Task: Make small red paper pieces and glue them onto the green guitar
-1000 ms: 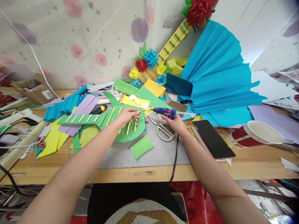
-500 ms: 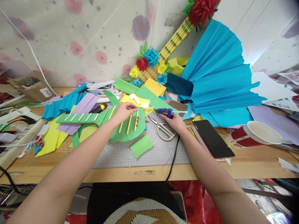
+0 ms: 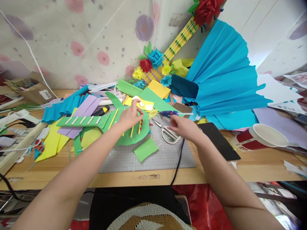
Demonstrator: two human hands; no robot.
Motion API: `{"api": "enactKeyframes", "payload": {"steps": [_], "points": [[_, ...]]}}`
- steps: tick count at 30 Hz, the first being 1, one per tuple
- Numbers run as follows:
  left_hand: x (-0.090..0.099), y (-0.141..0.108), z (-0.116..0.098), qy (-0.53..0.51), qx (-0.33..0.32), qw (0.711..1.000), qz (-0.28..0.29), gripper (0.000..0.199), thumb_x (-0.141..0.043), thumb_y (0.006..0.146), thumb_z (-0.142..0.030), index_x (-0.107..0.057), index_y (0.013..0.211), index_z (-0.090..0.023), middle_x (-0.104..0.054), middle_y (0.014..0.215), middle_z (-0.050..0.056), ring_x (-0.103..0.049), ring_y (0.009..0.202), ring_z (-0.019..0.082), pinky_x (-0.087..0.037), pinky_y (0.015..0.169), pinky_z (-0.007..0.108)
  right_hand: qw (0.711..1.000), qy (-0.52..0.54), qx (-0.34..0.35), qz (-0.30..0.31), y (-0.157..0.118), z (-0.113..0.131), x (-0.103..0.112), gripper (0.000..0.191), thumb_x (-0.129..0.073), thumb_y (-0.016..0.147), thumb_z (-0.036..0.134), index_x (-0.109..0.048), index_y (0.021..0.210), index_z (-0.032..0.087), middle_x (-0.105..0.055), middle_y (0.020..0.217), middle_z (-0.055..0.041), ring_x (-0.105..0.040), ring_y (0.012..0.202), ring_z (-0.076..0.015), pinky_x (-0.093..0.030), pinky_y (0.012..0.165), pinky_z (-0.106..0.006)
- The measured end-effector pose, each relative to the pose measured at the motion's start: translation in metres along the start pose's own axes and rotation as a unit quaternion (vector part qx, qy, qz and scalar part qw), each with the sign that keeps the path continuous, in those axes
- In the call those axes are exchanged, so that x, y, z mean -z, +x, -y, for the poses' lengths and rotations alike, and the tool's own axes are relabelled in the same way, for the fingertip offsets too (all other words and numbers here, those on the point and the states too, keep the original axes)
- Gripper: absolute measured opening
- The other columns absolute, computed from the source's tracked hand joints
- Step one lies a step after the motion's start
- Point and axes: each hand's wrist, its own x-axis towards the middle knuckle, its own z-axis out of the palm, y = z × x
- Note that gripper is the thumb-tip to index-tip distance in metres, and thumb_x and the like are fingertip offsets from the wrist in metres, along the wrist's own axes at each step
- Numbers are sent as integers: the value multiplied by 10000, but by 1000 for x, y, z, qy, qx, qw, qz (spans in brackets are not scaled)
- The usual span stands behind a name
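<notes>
A green paper guitar (image 3: 110, 123) with white strips on its neck and yellow strips on its body lies across the grey cutting mat (image 3: 168, 161). My left hand (image 3: 131, 115) is over the guitar body, fingers bent and apart, the thumb close to a short row of red bits (image 3: 141, 123) beside a yellow strip. A blue glue gun (image 3: 169, 113) rests behind my right hand (image 3: 182, 127), its pale nozzle or stick pointing right. My right hand hovers by the scissors (image 3: 171, 135), fingers loosely curled and apart, with nothing visible in them.
A green paper piece (image 3: 145, 150) lies on the mat's front. Right of my arm are a black phone (image 3: 222, 143) and a paper cup (image 3: 261, 137). A black cord (image 3: 178, 163) hangs over the table edge. A decorated yellow guitar (image 3: 177, 48) leans at the back beside blue pleated paper (image 3: 227, 80).
My right hand has come off the glue gun, leaving it lying, and has shifted slightly toward me. My left hand's fingers have lifted and spread, staying over the guitar.
</notes>
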Motion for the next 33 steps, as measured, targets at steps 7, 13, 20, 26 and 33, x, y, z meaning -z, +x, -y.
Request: {"api": "enactKeyframes", "payload": {"steps": [7,13,20,26,33], "points": [[-1,-3,-10,85,-15,996,13,599,-547,734,-203,-294,1276,-174,-663,905,43,-622,759,207,-404,662,285,941,299,124,-98,54,57,-31,142,-576,717,248,-479,813,214,-626,801,-2,-580,680,-128,-430,620,-244],[-6,2,2,117,-24,993,-1,589,-536,746,-203,-292,1282,-186,-654,1009,64,-623,869,235,-409,719,304,945,295,109,-91,73,70,-38,92,-586,694,223,-497,706,202,-622,688,17,-581,654,-128,-415,620,-250],[-4,-1,11,110,-20,994,-14,508,-531,763,-223,-347,1237,-215,-675,941,19,-626,799,191,-390,658,263,927,346,115,-86,81,71,-44,120,-596,698,289,-521,695,196,-600,664,19,-540,617,-112,-410,598,-241],[-4,-4,19,123,-49,991,-27,467,-518,802,-265,-373,1242,-204,-695,921,29,-632,803,186,-348,606,239,920,377,102,-38,89,67,-48,159,-637,647,296,-522,675,189,-587,634,22,-531,592,-110,-409,568,-243],[-9,-2,22,109,-82,990,-43,431,-521,809,-275,-415,1220,-204,-702,917,34,-637,807,183,-344,604,232,870,486,84,15,93,61,-49,272,-693,579,353,-502,673,185,-573,630,22,-534,592,-107,-444,587,-257]]}}
